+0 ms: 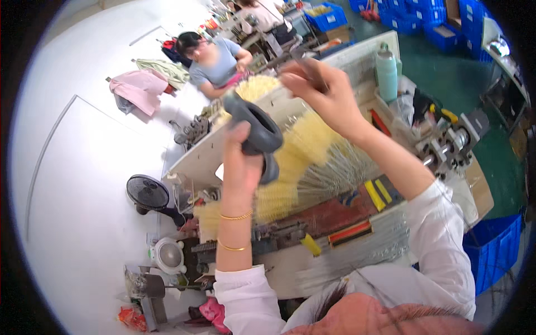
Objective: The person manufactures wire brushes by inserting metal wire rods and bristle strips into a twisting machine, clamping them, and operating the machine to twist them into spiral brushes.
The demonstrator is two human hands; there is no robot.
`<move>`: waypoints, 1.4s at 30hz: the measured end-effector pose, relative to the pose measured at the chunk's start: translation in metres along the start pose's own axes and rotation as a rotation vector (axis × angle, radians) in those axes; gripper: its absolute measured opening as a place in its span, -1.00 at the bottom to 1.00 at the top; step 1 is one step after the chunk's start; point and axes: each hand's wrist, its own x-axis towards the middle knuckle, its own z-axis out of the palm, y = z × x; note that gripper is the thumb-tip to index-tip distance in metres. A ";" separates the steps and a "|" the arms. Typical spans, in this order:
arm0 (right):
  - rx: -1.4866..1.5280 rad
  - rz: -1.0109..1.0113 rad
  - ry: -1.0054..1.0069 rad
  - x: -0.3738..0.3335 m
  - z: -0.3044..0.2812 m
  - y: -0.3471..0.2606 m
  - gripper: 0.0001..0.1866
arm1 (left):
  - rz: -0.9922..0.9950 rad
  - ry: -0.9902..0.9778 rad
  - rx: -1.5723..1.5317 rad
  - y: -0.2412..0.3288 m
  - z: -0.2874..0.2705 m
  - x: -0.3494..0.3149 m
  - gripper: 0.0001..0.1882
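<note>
My left hand (244,162) is raised over the bench, its fingers closed round a dark grey, thick-rimmed object with rounded loops (254,125); its exact kind does not show. Farther right and higher, my right hand (326,92) is bent with its fingers drawn together. A dark, blurred sliver shows at those fingers, and I cannot make out what it is. Beneath both hands lies a large fanned bundle of thin metal rods (335,173) with yellow ends (301,142). Motion smears the hands and part of the bundle.
On the bench stand a pale green bottle (386,75) and a metal clamp-like device (455,145). A red-and-black strip (350,233) lies near its front edge. At left are a black fan (147,192) and a white fan (168,255). Another person (215,64) sits beyond; a blue crate (494,254) is at right.
</note>
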 end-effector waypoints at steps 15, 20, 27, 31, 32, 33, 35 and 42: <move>0.326 0.688 -0.071 -0.089 -0.011 0.036 -0.61 | -0.006 -0.156 0.027 -0.025 -0.015 -0.035 -0.37; -0.476 0.115 -0.259 -0.072 0.009 0.009 -0.36 | -0.135 -0.028 -0.166 -0.059 -0.016 -0.014 -0.55; -0.523 0.312 -0.180 -0.044 -0.016 0.038 -0.50 | -0.220 -0.094 -0.345 -0.096 -0.024 0.027 -0.51; -0.691 0.382 -0.080 0.032 -0.025 0.024 -0.55 | -0.120 -0.143 -0.011 -0.085 -0.027 0.039 -0.36; -0.789 0.229 -0.054 0.049 -0.039 0.035 -0.56 | -0.077 -0.095 0.026 -0.081 -0.027 0.033 -0.39; -0.884 0.075 -0.027 0.066 -0.055 0.048 -0.57 | -0.037 -0.048 0.063 -0.076 -0.026 0.025 -0.41; -1.267 -0.092 -0.001 0.090 -0.068 0.065 -0.58 | -0.018 0.004 0.089 -0.074 -0.038 0.004 -0.43; -1.844 0.148 -0.280 0.104 -0.138 0.200 -0.56 | 0.046 0.341 0.237 -0.095 -0.074 -0.137 -0.59</move>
